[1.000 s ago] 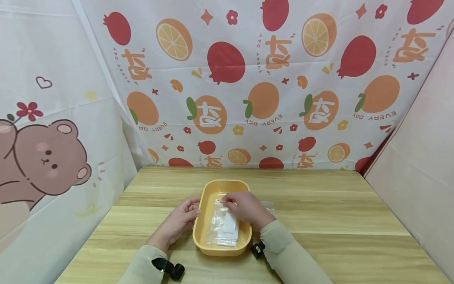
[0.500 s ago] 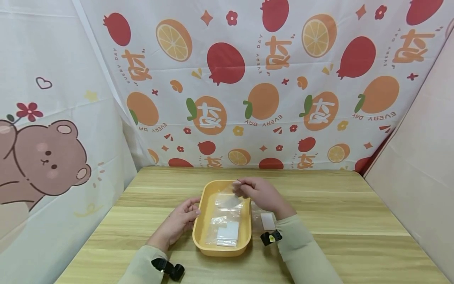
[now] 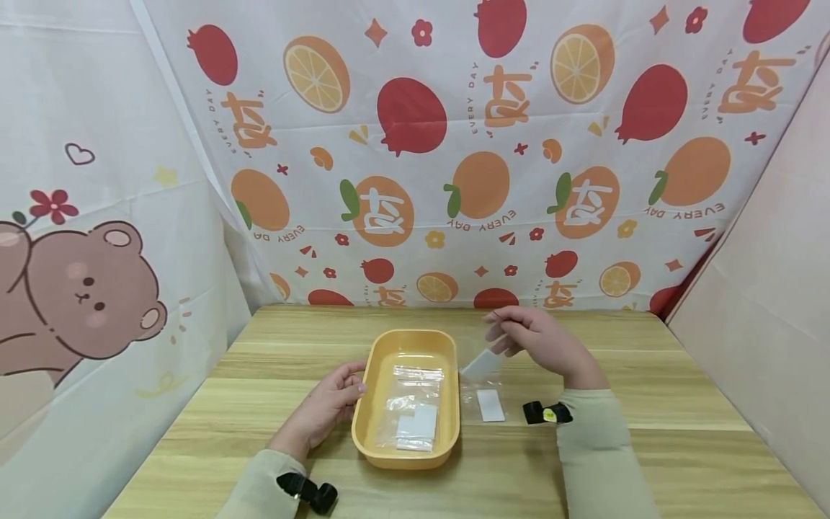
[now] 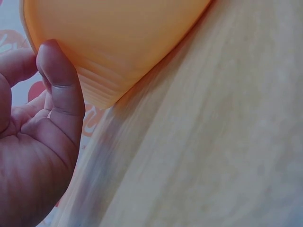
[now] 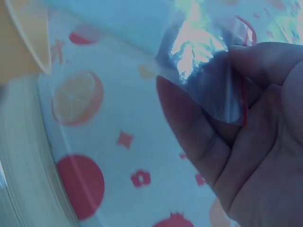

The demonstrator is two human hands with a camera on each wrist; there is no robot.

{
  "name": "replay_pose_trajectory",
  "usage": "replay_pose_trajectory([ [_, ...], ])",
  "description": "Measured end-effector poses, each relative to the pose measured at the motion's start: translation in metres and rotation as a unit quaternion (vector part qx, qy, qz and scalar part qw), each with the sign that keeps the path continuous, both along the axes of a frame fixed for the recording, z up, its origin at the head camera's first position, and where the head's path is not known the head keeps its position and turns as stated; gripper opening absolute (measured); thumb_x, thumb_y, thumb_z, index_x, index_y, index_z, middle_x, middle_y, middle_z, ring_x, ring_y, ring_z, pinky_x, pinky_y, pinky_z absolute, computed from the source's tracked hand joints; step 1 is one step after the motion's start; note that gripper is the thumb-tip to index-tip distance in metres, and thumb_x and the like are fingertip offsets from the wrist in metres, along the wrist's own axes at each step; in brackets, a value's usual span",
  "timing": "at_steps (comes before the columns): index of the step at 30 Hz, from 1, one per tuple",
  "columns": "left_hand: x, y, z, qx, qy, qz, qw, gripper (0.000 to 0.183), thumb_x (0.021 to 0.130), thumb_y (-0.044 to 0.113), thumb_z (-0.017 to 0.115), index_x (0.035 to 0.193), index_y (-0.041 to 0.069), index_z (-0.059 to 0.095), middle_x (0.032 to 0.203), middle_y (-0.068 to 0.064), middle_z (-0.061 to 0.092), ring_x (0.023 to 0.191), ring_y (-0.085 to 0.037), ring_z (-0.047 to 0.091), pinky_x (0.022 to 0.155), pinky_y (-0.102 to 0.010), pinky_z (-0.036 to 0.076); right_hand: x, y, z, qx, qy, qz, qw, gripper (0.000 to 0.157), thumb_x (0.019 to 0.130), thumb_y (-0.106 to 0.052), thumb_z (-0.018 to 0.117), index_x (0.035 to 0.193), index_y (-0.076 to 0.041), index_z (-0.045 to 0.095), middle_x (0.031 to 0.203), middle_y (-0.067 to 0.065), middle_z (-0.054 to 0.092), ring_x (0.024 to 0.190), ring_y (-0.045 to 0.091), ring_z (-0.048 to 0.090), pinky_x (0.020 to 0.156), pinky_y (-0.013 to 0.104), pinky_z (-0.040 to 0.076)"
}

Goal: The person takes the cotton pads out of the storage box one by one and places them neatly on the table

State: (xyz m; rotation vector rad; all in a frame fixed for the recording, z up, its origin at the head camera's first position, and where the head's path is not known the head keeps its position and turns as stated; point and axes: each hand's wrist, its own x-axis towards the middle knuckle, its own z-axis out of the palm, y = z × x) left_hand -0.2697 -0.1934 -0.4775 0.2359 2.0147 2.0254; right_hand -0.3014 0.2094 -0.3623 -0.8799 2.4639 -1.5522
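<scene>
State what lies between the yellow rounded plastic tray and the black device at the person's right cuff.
In the head view, a clear plastic bag with a white rectangular patch lies between tray and device, on the wood-grain table.

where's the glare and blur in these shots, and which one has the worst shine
Right wrist view: worst shine, a white glare on the bag in the right hand, under a bluish cast; left wrist view: the table is smeared, the left hand clearer; head view: sharpest, only small glints on the bags in the tray.
</scene>
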Motion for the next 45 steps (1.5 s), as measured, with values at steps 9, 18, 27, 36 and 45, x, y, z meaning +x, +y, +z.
replay_pose_trajectory([
  [9,0.001,0.005,-0.003,0.017,0.007,-0.024,0.9995,0.057,0.102,0.007,0.056,0.153,-0.003,0.031,0.104,-0.016,0.055,0.086,-0.021,0.063,0.072,-0.036,0.059,0.001,0.042,-0.018,0.069,-0.061,-0.060,0.994,0.026,0.106,-0.017,0.052,0.123,-0.014,0.072,0.096,0.010,0.070,0.077,0.028,0.068,0.070,0.039,0.059],
  [18,0.001,0.010,-0.005,0.018,0.010,-0.026,0.9995,0.058,0.102,0.009,0.057,0.153,-0.002,0.031,0.104,-0.015,0.055,0.086,-0.021,0.063,0.072,-0.035,0.058,-0.015,0.070,-0.049,0.173,-0.122,0.001,0.977,0.023,0.103,-0.014,0.056,0.117,-0.008,0.074,0.081,0.007,0.064,0.064,0.017,0.057,0.058,0.035,0.054],
  [27,-0.001,0.003,-0.006,0.011,0.009,-0.023,0.9996,0.059,0.102,0.010,0.058,0.153,-0.002,0.031,0.103,-0.015,0.055,0.084,-0.021,0.062,0.070,-0.034,0.058,-0.043,0.065,-0.087,0.236,-0.046,0.009,0.971,0.019,0.100,-0.011,0.061,0.104,-0.016,0.079,0.084,-0.001,0.070,0.073,0.017,0.062,0.065,0.032,0.054],
  [36,0.000,-0.001,-0.007,0.020,0.004,-0.021,0.9996,0.059,0.101,0.008,0.057,0.153,-0.003,0.030,0.101,-0.013,0.055,0.085,-0.020,0.062,0.072,-0.035,0.058,-0.048,0.041,-0.098,0.285,-0.011,-0.056,0.957,0.019,0.097,-0.010,0.065,0.097,-0.023,0.080,0.093,-0.008,0.069,0.082,0.014,0.056,0.078,0.036,0.048],
  [45,-0.001,-0.004,-0.004,0.025,0.006,-0.024,0.9994,0.058,0.102,0.006,0.056,0.153,-0.002,0.030,0.102,-0.015,0.055,0.084,-0.020,0.062,0.072,-0.035,0.059,-0.045,0.028,-0.097,0.278,-0.025,-0.081,0.957,0.015,0.096,-0.007,0.065,0.091,-0.018,0.074,0.082,-0.004,0.064,0.075,0.016,0.054,0.068,0.033,0.044],
])
